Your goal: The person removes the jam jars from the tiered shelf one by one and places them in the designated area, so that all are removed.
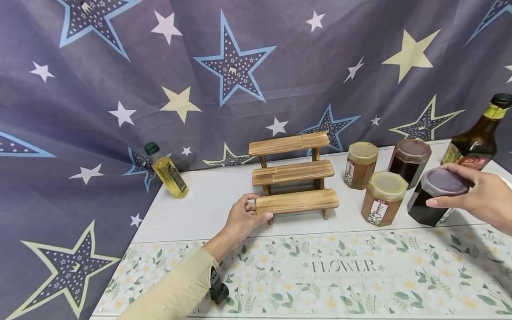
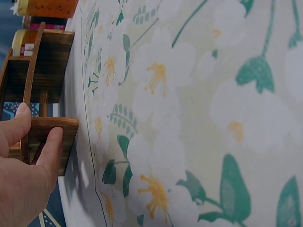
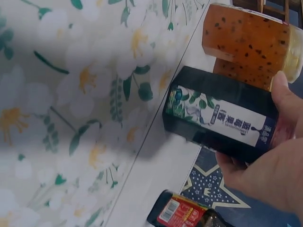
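While hands grip, dark jam jar (image 1: 438, 195), wooden rack (image 1: 295, 178)

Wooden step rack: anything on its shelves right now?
All three shelves of the wooden step rack look bare. The left hand grips the lowest shelf's left end, covering that end.

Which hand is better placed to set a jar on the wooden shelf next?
Right. The right hand already grips the dark jar by its lid, beside the wooden shelf. The left hand is busy holding the shelf's bottom step, probably steadying it.
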`<state>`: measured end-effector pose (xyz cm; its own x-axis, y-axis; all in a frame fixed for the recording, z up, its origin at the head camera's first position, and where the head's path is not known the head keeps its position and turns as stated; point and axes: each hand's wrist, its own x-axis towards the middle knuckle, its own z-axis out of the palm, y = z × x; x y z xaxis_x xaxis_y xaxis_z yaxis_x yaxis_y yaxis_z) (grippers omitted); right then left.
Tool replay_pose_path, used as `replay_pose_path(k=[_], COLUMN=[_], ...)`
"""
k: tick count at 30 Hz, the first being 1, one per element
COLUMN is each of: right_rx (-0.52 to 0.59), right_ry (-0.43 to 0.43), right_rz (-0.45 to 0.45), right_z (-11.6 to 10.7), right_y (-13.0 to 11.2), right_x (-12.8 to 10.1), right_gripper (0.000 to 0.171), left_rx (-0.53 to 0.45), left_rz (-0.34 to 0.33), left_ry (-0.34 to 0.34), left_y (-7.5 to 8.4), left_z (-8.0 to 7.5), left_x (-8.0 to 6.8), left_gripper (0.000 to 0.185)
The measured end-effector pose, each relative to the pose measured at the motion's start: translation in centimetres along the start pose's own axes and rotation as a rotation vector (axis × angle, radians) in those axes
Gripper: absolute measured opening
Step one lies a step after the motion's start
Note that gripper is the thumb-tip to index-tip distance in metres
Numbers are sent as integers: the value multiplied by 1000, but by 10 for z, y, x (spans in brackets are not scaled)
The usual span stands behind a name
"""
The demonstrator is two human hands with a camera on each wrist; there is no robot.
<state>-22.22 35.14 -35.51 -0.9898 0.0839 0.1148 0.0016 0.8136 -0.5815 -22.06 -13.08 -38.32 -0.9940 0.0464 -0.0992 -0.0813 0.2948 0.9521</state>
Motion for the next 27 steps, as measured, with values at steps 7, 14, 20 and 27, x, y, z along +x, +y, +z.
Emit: replay_pose_path(k=[7,14,20,27], right_rx=[-29,-23,-6,-105], right_ry=[-13,-2,35,0], right_rz=[-53,-82,-146,-264], right_z=[0,4,-5,-21], right_y=[0,1,-4,-41], right_x=[1,-2,-3,0], right_gripper=[104,107,117,83], left_rx=[9,4,3,114], left_rz=[-3,-4,1,3], left_ry=[2,4,10,20], left_y=[3,3,2,5], left_z=[0,1,1,-8], left_x=[1,1,1,-7], left_gripper=[64,64,64,83])
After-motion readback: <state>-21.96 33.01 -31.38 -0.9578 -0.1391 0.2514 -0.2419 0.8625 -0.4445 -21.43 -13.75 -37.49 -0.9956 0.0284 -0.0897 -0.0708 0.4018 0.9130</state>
